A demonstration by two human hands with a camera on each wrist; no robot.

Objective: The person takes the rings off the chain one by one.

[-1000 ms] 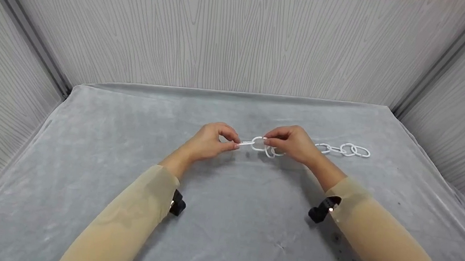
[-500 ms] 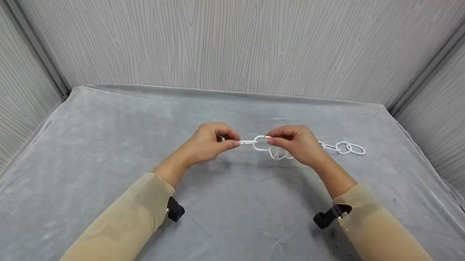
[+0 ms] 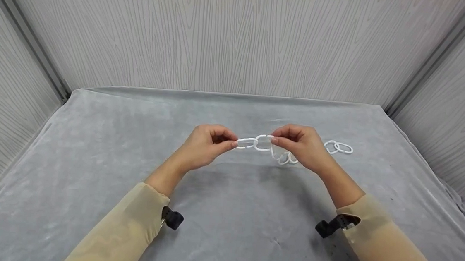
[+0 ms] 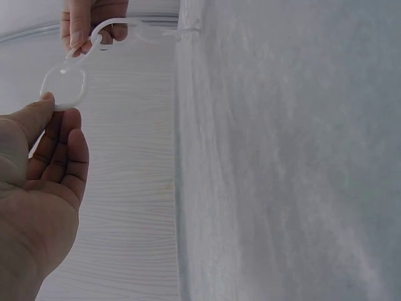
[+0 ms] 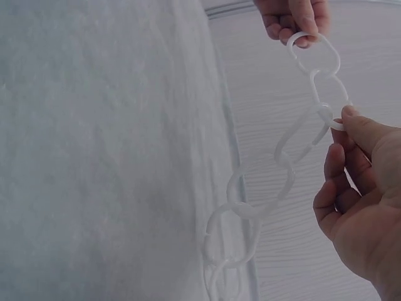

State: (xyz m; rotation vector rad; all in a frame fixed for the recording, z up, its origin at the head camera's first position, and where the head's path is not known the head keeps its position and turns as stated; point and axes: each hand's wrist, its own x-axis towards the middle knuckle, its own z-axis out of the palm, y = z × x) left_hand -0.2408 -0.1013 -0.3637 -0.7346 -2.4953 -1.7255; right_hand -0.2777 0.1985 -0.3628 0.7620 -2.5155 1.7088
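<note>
A chain of white plastic links (image 3: 262,150) is stretched between my two hands, lifted above the grey cloth. My left hand (image 3: 210,145) pinches the end link (image 4: 84,88) between thumb and fingertips. One link along, my right hand (image 3: 304,146) pinches the neighbouring link (image 5: 338,84) at its far end. From there the rest of the chain (image 5: 290,182) hangs in a row of several links, partly hidden behind the right hand in the head view. Its tail links (image 3: 343,151) show to the right of that hand.
Grey cloth (image 3: 226,213) covers the table. Pale wood-grain panels (image 3: 231,39) stand behind it and at both sides. Each wrist wears a black strapped device (image 3: 173,219). Small dark specks lie near the right forearm.
My hands keep their pinch and have drifted slightly apart. The link in the left hand has turned to show its opening. The chain's tail has shifted left.
</note>
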